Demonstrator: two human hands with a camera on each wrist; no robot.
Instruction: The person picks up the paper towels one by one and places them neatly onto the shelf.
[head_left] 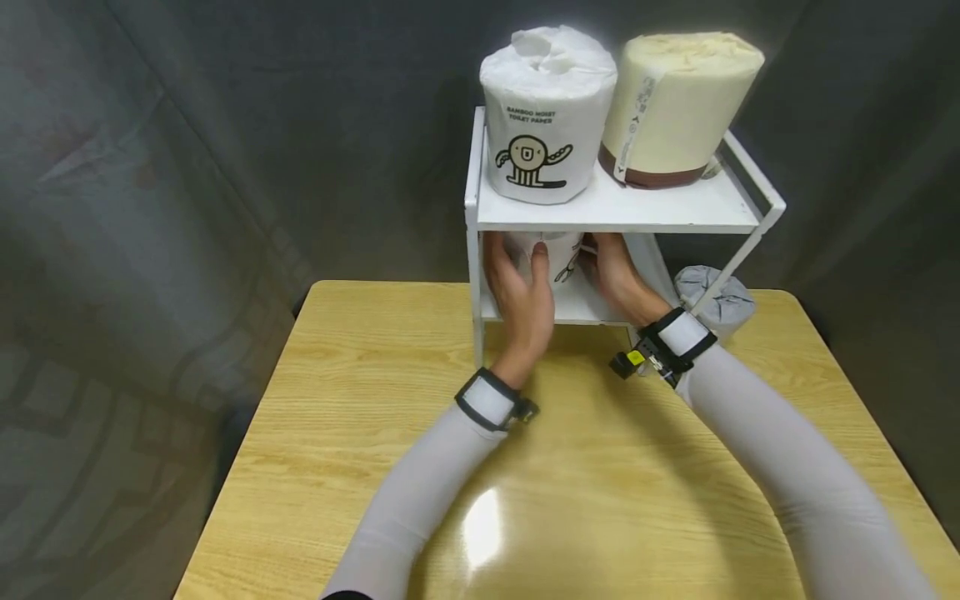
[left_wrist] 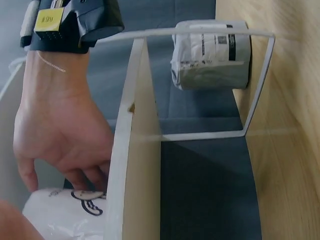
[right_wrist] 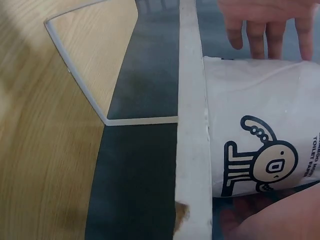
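A white wrapped toilet paper roll (head_left: 553, 257) with a printed cartoon figure sits on the lower shelf (head_left: 577, 310) of a white rack, its top hidden by the upper shelf. My left hand (head_left: 522, 292) is at its left side, thumb towards the front. In the right wrist view the left hand's (right_wrist: 272, 22) fingers are spread and fairly straight, tips beside the roll (right_wrist: 260, 130). On the roll's right is my right hand (head_left: 617, 275); in the left wrist view the right hand's (left_wrist: 65, 125) fingertips and thumb reach the roll's edge (left_wrist: 65, 215). Some fingers are hidden.
Above stand a white cartoon-printed roll (head_left: 547, 117) and a cream wrapped roll (head_left: 678, 108) on the upper shelf (head_left: 615, 212). A grey-white wrapped roll (head_left: 716, 296) rests on the wooden table (head_left: 360, 417) behind the rack's right side. Dark cloth (head_left: 337, 125) hangs behind.
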